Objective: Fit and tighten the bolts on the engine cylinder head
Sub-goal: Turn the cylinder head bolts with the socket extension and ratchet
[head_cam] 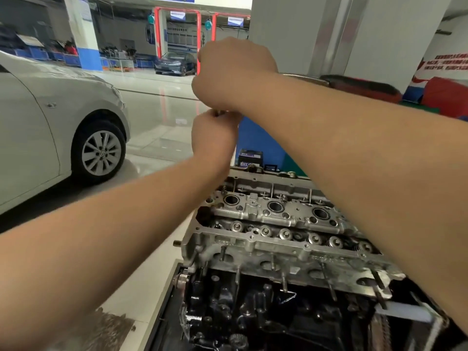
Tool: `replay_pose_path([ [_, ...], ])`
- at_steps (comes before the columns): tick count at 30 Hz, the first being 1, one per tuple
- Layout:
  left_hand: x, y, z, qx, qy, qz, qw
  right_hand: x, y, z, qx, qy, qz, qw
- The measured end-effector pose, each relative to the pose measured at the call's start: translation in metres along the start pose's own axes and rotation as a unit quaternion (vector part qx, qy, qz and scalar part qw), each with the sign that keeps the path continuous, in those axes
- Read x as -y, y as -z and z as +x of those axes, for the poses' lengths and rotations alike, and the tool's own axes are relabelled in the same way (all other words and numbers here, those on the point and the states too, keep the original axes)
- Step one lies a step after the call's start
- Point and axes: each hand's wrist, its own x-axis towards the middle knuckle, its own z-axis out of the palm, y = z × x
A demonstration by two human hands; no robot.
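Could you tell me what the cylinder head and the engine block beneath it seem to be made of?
Cylinder head: probably cast aluminium, going by its pale grey, matt, slightly grainy surface with brighter machined faces. Engine block: a dark metal, possibly cast iron or painted; its wet-looking black gloss suggests an oily coating.

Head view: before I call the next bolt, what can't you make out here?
- Tool: only a metal sliver shows between the left hand and the right hand; the curled fingers hide the rest.
- Bolt being worked: hidden behind the left forearm.
- Cylinder head: its right end is covered by the right forearm.
- Bolt holes: too small to tell whether bolts are seated.
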Motion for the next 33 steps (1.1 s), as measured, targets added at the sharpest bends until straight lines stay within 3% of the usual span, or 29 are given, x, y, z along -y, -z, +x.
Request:
replay_pose_path([
  [1,-0.003,0.010,0.013,0.095,0.041,-0.007,0.995,-0.004,0.000,0.000,-0.004,0.008,0.010,1.000],
  [3,-0.009,0.035,0.033,0.302,0.121,-0.043,0.945,-0.013,0.000,-0.002,-0.004,0.027,0.041,0.999],
  [4,-0.009,0.043,0.038,0.349,0.125,-0.045,0.928,-0.015,0.001,-0.003,0.001,0.037,0.055,0.998],
  [5,-0.009,0.044,0.038,0.347,0.110,-0.029,0.931,-0.017,0.001,-0.003,0.008,0.042,0.060,0.997],
  [6,-0.006,0.040,0.036,0.292,0.076,0.002,0.953,-0.016,0.002,-0.003,0.013,0.040,0.058,0.997],
  [9,0.007,0.019,0.008,0.033,-0.029,0.005,0.999,-0.010,0.002,-0.003,0.000,0.008,0.003,1.000],
  [15,0.019,-0.010,-0.017,-0.075,-0.093,0.015,0.993,0.018,0.001,-0.006,-0.041,0.031,-0.034,0.998],
  [16,0.013,-0.004,-0.009,-0.073,-0.069,0.049,0.994,0.019,0.001,-0.005,-0.045,0.033,-0.026,0.998],
  [17,0.008,0.004,0.001,-0.022,-0.026,0.065,0.997,0.017,0.000,-0.003,-0.044,0.031,-0.016,0.998],
  [19,-0.004,0.029,0.020,0.198,0.077,-0.022,0.977,0.009,0.000,-0.001,-0.026,0.029,0.006,0.999],
  [20,-0.009,0.040,0.024,0.273,0.109,-0.066,0.953,0.007,0.001,-0.001,-0.018,0.032,0.022,0.999],
  [21,-0.011,0.044,0.025,0.295,0.114,-0.076,0.946,0.005,0.001,0.000,-0.013,0.036,0.033,0.999],
  [22,-0.010,0.043,0.024,0.266,0.102,-0.060,0.957,0.006,0.001,0.002,-0.009,0.037,0.034,0.999],
  [25,-0.001,0.018,0.005,0.070,0.010,0.013,0.997,0.012,0.000,0.003,-0.018,0.007,-0.015,1.000],
  [28,0.012,-0.005,0.000,0.010,0.009,-0.011,1.000,0.025,-0.005,0.003,-0.042,-0.023,-0.074,0.996],
  [30,0.010,-0.001,0.008,-0.031,0.016,0.037,0.999,0.029,-0.007,0.002,-0.061,-0.007,-0.065,0.996],
  [31,0.007,0.007,0.013,-0.001,0.017,0.043,0.999,0.025,-0.007,0.003,-0.065,0.013,-0.051,0.997],
  [33,-0.001,0.025,0.022,0.181,0.059,-0.006,0.982,0.005,-0.004,0.004,-0.042,0.052,0.010,0.998],
])
